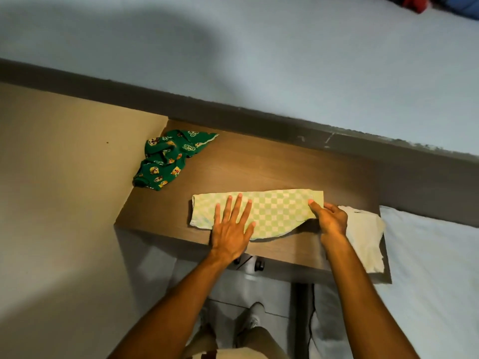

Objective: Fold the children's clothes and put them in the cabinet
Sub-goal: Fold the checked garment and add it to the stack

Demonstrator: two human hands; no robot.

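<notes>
Single head-worn view, looking steeply down, tilted, close above wooden tabletop (259,167); wall beyond fingertips, floor beneath wrists.

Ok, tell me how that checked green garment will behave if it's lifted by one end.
The checked garment will probably droop: it is thin cloth lying flat on the desk. It looks light, since the left hand flattens it with straight fingers. The fold may fall open, as only the right hand pinches its end.

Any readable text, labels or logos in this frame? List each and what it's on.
None readable.
Dark green cartoon-print garment: pale lettering patches among the cartoon figures, too small and blurred to read.
Green-and-white checked garment, white garment, wooden tabletop: no text visible.
</notes>
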